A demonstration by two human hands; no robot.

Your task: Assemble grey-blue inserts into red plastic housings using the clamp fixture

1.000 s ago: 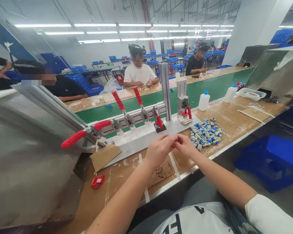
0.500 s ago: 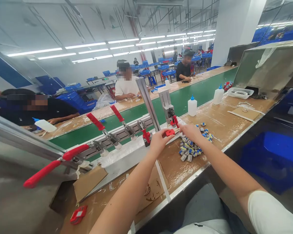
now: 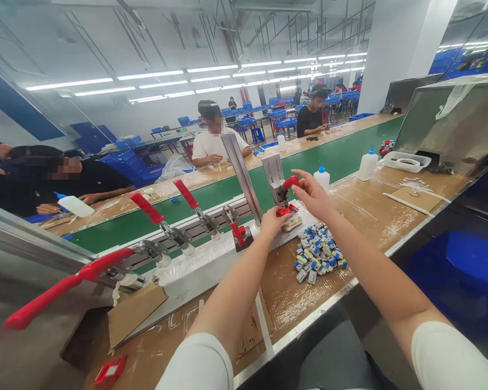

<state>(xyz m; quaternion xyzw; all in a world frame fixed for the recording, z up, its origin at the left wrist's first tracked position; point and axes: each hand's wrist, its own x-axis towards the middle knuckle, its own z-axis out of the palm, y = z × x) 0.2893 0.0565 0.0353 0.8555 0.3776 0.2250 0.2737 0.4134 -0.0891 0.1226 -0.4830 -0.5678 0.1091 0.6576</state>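
My left hand (image 3: pixel 273 221) is closed on a small red plastic part (image 3: pixel 284 212), which sits low at the toggle clamp's metal stand (image 3: pixel 274 173). My right hand (image 3: pixel 314 195) is at the end of the clamp's red handle (image 3: pixel 290 182), its fingers spread and thumb apart. Whether the fingertips touch the handle I cannot tell. Just below the hands, a pale flat piece (image 3: pixel 291 224) lies on the white base. Near my right forearm is a heap of small grey, blue and yellow blocks (image 3: pixel 319 252).
Several red-handled clamps (image 3: pixel 146 208) line a metal rail to the left. Glue bottles (image 3: pixel 367 164) and a white basket (image 3: pixel 406 161) stand on the right. A green conveyor (image 3: pixel 345 154) runs behind, with co-workers beyond it. A red part (image 3: pixel 110 371) lies at front left.
The clamp's red handle has swung up from its lower, downward slant. My right hand rose with it and its fingers spread. My left hand moved the red part in under the clamp.
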